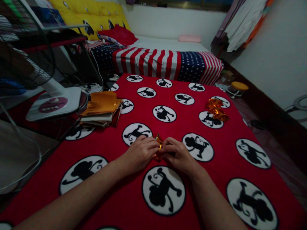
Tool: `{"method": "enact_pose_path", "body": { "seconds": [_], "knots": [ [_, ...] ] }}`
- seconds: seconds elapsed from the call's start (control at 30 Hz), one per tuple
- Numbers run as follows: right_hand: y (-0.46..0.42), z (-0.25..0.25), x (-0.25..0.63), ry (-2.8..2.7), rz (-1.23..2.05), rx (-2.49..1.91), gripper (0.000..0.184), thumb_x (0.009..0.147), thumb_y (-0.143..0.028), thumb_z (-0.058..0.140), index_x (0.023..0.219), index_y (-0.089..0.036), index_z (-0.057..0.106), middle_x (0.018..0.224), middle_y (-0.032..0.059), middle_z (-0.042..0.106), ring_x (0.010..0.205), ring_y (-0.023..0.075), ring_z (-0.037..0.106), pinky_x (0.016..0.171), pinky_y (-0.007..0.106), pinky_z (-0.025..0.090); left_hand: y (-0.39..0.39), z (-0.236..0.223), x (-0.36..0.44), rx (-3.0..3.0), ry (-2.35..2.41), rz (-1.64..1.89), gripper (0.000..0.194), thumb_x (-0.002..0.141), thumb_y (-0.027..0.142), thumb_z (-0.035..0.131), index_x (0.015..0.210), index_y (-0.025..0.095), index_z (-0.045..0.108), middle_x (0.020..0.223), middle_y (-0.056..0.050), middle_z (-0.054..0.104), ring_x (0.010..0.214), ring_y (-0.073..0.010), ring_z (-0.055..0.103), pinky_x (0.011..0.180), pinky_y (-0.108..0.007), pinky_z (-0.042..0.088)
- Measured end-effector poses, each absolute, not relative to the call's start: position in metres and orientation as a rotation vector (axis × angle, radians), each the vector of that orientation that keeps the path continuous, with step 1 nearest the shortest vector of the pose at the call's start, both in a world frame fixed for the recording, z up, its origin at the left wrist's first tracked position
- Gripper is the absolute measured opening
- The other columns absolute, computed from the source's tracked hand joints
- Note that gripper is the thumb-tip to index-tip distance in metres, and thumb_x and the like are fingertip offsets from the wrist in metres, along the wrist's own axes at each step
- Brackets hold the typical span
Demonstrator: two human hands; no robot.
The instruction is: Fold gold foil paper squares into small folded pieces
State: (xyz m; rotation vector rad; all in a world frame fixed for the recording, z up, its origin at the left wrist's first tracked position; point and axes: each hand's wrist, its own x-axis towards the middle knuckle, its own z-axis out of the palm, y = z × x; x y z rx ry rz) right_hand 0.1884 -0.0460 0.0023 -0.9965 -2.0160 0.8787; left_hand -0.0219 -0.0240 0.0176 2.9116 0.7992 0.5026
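Note:
A small piece of shiny gold foil paper [158,139] is between my two hands, partly hidden by the fingers. My left hand [144,149] has its fingers closed on the left side of the foil paper. From the right, my right hand [175,152] pinches it with thumb and fingers. Both hands are low over a red cloth [112,188] printed with black monkeys in white circles. Ahead and to the left lies a stack of gold paper sheets [102,103]. Several folded gold foil pieces [217,110] lie in a small group to the right.
A fan's white base [56,103] stands at the left edge, beside a stand with cables. Behind the cloth is a bed with a striped and starred cover [148,60]. A round yellow stool [240,86] sits at the far right near the wall.

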Motion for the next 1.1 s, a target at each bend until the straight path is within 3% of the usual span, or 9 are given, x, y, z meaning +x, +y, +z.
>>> {"method": "enact_pose_path", "body": {
  "seconds": [0.2, 0.4, 0.7, 1.1],
  "knots": [
    [-0.048, 0.009, 0.189, -1.959, 0.830, -1.079, 0.022, 0.076, 0.002, 0.055, 0.082, -0.019, 0.059, 0.086, 0.0017, 0.054, 0.074, 0.0122, 0.053, 0.065, 0.023, 0.044, -0.031, 0.014, -0.028, 2.785, 0.824, 0.522, 0.025, 0.095, 0.024, 0.047, 0.114, 0.017, 0.063, 0.121, -0.006, 0.066, 0.110, -0.0193, 0.059, 0.088, -0.038, 0.038],
    [-0.049, 0.007, 0.195, -2.004, 0.884, -1.065, 0.019, 0.081, -0.006, 0.060, 0.088, -0.021, 0.069, 0.093, 0.0041, 0.057, 0.081, 0.0140, 0.057, 0.066, 0.024, 0.047, -0.037, 0.011, -0.035, 2.679, 0.798, 0.589, 0.032, 0.091, 0.031, 0.056, 0.121, 0.019, 0.059, 0.128, -0.010, 0.063, 0.117, -0.0221, 0.057, 0.095, -0.041, 0.037],
    [-0.047, 0.002, 0.196, -2.048, 0.842, -1.086, 0.014, 0.083, -0.013, 0.066, 0.090, -0.023, 0.074, 0.085, 0.0022, 0.057, 0.076, 0.0130, 0.058, 0.065, 0.024, 0.045, -0.038, 0.004, -0.035, 2.664, 0.811, 0.770, 0.015, 0.090, 0.029, 0.059, 0.097, 0.020, 0.068, 0.103, -0.006, 0.070, 0.097, -0.0179, 0.061, 0.087, -0.035, 0.042],
    [-0.052, 0.003, 0.190, -2.013, 0.817, -1.234, 0.005, 0.082, -0.019, 0.070, 0.084, -0.022, 0.074, 0.082, 0.0022, 0.061, 0.071, 0.0129, 0.058, 0.060, 0.024, 0.043, -0.038, 0.007, -0.036, 2.525, 0.892, 0.710, 0.016, 0.086, 0.032, 0.064, 0.095, 0.021, 0.070, 0.101, -0.005, 0.070, 0.093, -0.0182, 0.061, 0.083, -0.035, 0.043]
  ]
}}
